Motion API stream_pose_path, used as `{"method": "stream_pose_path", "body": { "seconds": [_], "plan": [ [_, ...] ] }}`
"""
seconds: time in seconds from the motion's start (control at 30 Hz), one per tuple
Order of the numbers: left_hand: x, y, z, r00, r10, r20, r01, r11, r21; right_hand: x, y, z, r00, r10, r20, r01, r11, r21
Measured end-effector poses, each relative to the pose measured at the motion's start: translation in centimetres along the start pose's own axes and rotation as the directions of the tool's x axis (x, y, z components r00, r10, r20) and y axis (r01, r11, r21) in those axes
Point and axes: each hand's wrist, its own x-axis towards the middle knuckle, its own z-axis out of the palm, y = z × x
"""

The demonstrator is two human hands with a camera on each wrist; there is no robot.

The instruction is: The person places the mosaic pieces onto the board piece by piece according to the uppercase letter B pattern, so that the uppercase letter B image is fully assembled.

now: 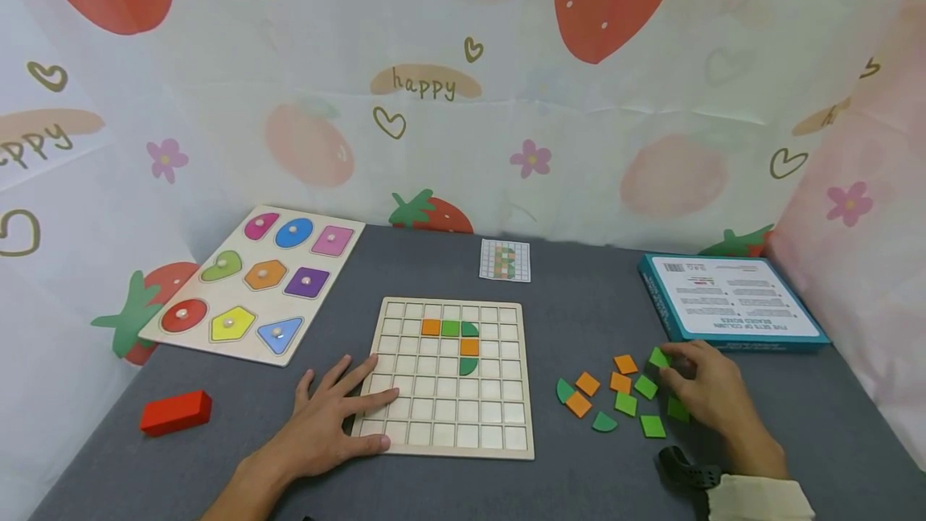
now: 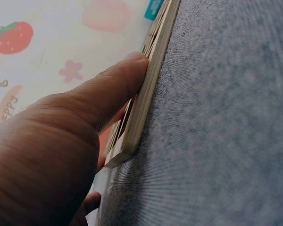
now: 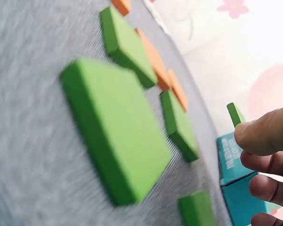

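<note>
My left hand (image 1: 325,424) rests with spread fingers on the left edge of a wooden grid board (image 1: 526,392); in the left wrist view the thumb (image 2: 118,84) touches the board's side. Near the board's top lie an orange square (image 1: 431,328), a green square (image 1: 450,329), a green quarter-round (image 1: 469,330), another orange square (image 1: 469,347) and another green quarter-round (image 1: 469,366). To the right, my right hand (image 1: 709,388) pinches a green square tile (image 3: 235,114) between thumb and fingers. Beside it lie several loose green squares (image 1: 653,426), orange squares (image 1: 587,383) and green quarter-rounds (image 1: 604,422).
A small pattern card (image 1: 505,260) lies behind the board. At the back right sits a teal box (image 1: 734,301). A shape-puzzle board (image 1: 239,284) with knobbed pieces and a red block (image 1: 176,412) are at left. A printed cloth (image 1: 448,159) hangs behind the table.
</note>
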Motion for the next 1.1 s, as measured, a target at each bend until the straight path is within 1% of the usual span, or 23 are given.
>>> {"method": "stream_pose_path", "body": {
  "seconds": [0.2, 0.4, 0.77, 0.97, 1.1],
  "plan": [
    [0.0, -0.1, 0.1, 1.000, 0.003, -0.003, -0.003, 1.000, 0.006, -0.2, -0.8, -0.7, 0.995, -0.076, -0.057, 0.076, 0.997, -0.003],
    [0.0, 0.0, 0.1, 1.000, 0.006, -0.002, -0.006, 1.000, 0.007, -0.3, -1.8, -1.5, 0.979, -0.160, -0.129, 0.163, 0.987, 0.013],
    [0.0, 0.0, 0.1, 1.000, 0.008, -0.007, -0.008, 1.000, 0.006, -0.4, -3.7, -2.7, 0.947, -0.254, -0.196, 0.261, 0.965, 0.010],
    [0.0, -0.1, 0.1, 1.000, 0.012, -0.007, -0.012, 1.000, 0.011, -0.6, -4.6, -3.2, 0.933, -0.289, -0.215, 0.299, 0.954, 0.014],
    [0.0, -0.1, 0.1, 1.000, 0.014, -0.007, -0.014, 1.000, 0.009, -0.7, -5.4, -3.5, 0.921, -0.320, -0.222, 0.335, 0.941, 0.036]
  ]
}}
